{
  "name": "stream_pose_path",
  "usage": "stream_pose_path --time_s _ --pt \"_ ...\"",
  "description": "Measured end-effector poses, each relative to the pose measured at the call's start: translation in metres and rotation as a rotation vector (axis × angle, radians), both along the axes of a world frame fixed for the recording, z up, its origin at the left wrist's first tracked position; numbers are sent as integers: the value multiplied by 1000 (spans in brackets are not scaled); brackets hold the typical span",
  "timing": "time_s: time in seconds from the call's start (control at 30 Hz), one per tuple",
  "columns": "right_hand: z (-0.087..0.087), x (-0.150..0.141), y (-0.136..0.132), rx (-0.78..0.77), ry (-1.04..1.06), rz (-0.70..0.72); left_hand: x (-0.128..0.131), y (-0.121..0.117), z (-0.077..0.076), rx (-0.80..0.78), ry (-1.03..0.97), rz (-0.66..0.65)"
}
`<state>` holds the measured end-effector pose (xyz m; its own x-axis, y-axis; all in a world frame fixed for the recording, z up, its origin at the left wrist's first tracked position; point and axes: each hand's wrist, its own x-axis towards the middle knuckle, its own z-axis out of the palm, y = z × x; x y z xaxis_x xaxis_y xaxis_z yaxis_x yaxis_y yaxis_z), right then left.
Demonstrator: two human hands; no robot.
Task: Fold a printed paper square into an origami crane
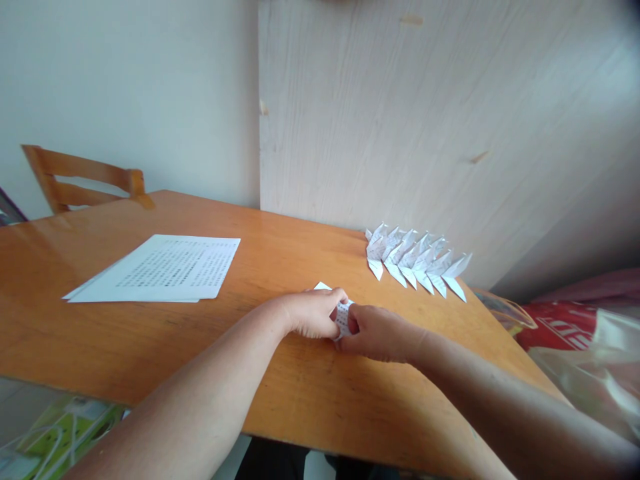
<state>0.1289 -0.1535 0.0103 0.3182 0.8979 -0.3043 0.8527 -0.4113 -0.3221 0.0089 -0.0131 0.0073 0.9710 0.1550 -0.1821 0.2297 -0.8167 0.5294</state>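
Head view: wooden bench [285, 257]; printed sheets [173, 270] stacked left; folded paper shapes [421, 261] rowed far right. Left hand [316, 314] and right hand [383, 331], both grips pinched, hold small printed paper [343, 319] between them, near centre.

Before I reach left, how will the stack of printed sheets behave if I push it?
The printed sheets will probably flex easily, as they look thin and lie flat. The stack may fan apart, since its edges are offset and no binding shows. It could also slide readily, because the table looks smooth and slightly glossy.
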Motion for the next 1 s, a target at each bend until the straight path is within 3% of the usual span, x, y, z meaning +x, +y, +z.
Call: stream_pose_path --time_s 0.23,0.7,1.0 --pt "1 14 -2 24 249 13 -1 -2 0 -10 7 13" --pt "10 14 1 -17 216 4 -1 -2 2 100 -7 -16" --pt "9 33 -11 -105 127 -135 -3 -3 7 71 21 -34"
